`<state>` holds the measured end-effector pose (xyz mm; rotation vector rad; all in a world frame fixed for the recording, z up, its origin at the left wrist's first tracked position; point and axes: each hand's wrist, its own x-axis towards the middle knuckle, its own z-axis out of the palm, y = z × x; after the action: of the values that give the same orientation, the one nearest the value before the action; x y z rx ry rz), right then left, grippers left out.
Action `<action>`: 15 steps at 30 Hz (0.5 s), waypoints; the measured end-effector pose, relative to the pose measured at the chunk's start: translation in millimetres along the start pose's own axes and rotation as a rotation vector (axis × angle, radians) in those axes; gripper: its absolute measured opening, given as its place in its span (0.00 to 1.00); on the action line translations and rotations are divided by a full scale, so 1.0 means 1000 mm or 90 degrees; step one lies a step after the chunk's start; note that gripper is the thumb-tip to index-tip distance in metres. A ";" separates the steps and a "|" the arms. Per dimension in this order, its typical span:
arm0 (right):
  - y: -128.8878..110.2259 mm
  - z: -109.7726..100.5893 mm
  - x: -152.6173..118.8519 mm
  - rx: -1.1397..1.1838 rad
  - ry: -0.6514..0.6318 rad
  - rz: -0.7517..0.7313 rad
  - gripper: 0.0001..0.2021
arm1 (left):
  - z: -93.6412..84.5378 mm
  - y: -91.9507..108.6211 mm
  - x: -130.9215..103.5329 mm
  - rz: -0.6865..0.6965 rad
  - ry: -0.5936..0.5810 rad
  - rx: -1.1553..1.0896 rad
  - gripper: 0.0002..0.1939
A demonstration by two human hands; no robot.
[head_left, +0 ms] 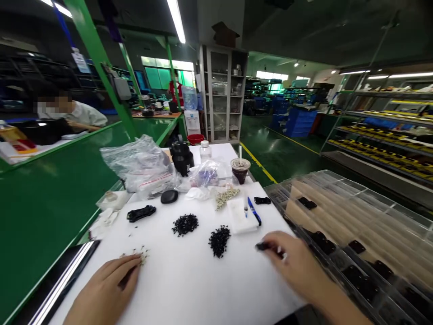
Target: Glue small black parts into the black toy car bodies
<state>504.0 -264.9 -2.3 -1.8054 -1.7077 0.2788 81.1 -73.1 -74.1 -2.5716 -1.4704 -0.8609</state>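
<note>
My right hand (292, 259) is raised over the right side of the white table (189, 289), its fingers closed on a small black part (261, 246). On the left, my left hand (104, 289) rests low, thumb and fingertips drawn together beside a few scattered pale small pieces (144, 255). Whatever those fingertips hold, if anything, is hidden. Between the hands lie two heaps of tiny black pieces, the left heap (185, 224) and the right heap (219, 241). Behind them is a pile of pale small pieces (226, 197).
Black bundled parts (141, 213) lie at left. A blue pen-like tool (254, 211) lies by white paper (241, 216). Farther back stand plastic bags (142, 164), a black bottle (181, 157) and a drink cup (240, 170). Right, a clear compartment tray (341, 216) holds black parts. Another person (84, 113) sits left.
</note>
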 end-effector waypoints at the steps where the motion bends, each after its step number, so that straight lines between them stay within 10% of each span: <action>1: -0.024 0.022 0.002 -0.023 -0.043 -0.113 0.11 | -0.004 0.006 0.000 0.007 -0.007 0.012 0.16; 7: -0.098 0.108 0.021 -0.260 -0.178 -0.488 0.11 | -0.023 0.027 -0.002 0.014 -0.008 0.007 0.14; 15: -0.092 0.102 0.006 -0.026 -0.167 -0.263 0.14 | -0.037 0.042 0.001 -0.111 -0.037 -0.129 0.11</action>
<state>373.1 -232.7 -27.9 -1.4447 -2.2337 0.3147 99.1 -107.2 -33.2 -2.6596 -1.7305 -1.0120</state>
